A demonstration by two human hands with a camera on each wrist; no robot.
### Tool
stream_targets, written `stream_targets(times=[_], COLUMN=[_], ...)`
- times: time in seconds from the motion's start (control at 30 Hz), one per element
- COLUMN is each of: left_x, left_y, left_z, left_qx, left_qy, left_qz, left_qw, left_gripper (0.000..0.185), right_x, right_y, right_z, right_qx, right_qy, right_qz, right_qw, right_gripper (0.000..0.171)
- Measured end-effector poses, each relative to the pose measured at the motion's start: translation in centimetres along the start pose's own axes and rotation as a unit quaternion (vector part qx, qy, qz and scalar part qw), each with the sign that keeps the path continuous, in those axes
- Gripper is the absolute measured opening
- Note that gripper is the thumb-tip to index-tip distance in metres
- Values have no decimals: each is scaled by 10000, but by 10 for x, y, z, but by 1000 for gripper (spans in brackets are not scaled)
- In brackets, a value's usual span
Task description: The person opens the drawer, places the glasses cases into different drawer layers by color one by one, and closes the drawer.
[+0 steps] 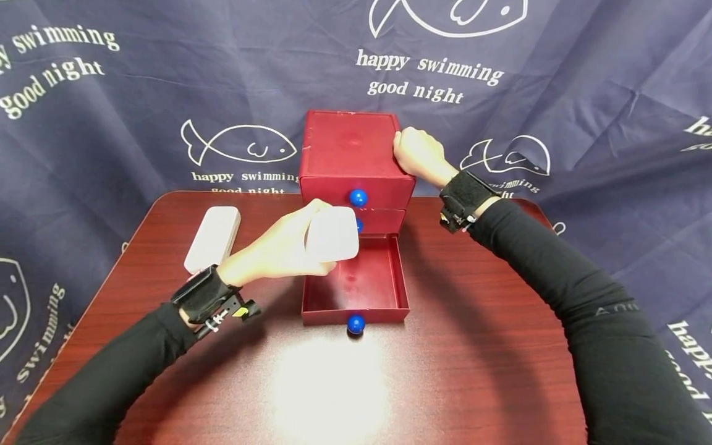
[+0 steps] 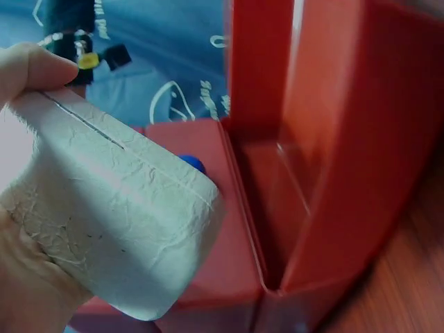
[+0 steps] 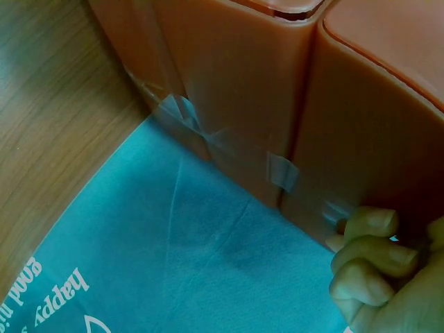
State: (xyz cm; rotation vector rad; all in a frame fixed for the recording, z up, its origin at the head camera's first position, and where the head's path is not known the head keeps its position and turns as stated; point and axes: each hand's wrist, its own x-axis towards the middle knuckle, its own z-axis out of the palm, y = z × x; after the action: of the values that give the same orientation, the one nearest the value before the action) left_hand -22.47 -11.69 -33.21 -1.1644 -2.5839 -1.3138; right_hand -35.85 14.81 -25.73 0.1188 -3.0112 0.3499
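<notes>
Bottom drawer (image 1: 356, 290) of red chest (image 1: 353, 154) pulled out, nothing inside. Left hand (image 1: 278, 250) grips white, crinkle-textured case (image 1: 332, 233) above it; right hand (image 1: 417, 151) curls round chest's back corner.

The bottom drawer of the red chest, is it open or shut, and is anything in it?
Open and empty: the bottom drawer is pulled out toward the person, its red floor bare. The left hand holds a white box above its left edge.

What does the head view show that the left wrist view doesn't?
Head only: the right hand gripping the top rear corner of the red drawer chest, a second white case lying on the table, and the open drawer's blue knob. Left wrist only: the held white case's crinkled texture and seam line up close. Both: the left hand holding a white case over the open bottom drawer.
</notes>
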Motion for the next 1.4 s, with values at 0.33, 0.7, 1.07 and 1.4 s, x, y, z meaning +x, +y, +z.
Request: stream_targets(times=[0.33, 0.7, 1.07, 1.4], left_x=[25, 52, 63, 66], left_y=[11, 17, 20, 19], left_z=[15, 35, 55, 60], left_qx=[50, 980, 2399, 2710], left_qy=[-397, -1727, -2452, -2521], left_qz=[172, 143, -508, -968], left_qw=[9991, 9800, 9380, 9239], left_gripper=[79, 72, 79, 74], right_x=[0, 0, -2, -2], right_y=[-1, 0, 0, 0], right_z=[-2, -3, -2, -1], right_qx=[12, 17, 3, 19], right_qy=[18, 4, 9, 2], right_qz=[74, 70, 74, 48], right_qw=[10000, 10000, 10000, 10000], right_gripper=[52, 52, 52, 52])
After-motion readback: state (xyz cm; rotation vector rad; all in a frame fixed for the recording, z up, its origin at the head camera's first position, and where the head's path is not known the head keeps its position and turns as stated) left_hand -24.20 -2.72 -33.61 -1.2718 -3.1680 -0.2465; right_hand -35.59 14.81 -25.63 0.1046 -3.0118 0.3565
